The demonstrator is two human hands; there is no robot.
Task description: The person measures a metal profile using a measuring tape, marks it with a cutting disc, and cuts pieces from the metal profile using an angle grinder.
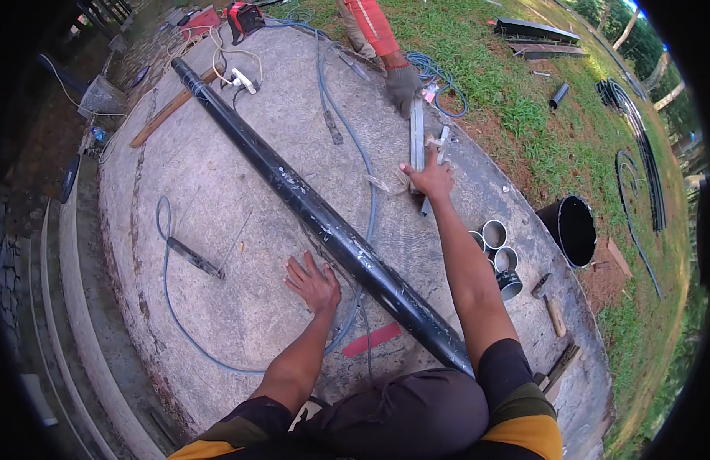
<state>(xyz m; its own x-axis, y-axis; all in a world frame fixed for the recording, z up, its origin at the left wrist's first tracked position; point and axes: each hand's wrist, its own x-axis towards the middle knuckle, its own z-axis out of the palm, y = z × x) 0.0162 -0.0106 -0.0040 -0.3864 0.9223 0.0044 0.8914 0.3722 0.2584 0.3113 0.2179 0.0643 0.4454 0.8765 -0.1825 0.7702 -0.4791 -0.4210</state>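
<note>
Basically, right hand is at the near end of the grey metal bars, right of the long black pipe; thumb and forefinger spread wide, other fingers partly lost, can't tell if they grip. Bars lie on the concrete slab, long axis roughly near-far, running away from those fingers to a co-worker's gloved hand at the far end. Left hand is palm down, fingers fanned, nothing held, just left of the pipe; slab contact unclear. Pipe runs diagonally, far left to near right, between both hands; right hand is clearly nearer the bars.
</note>
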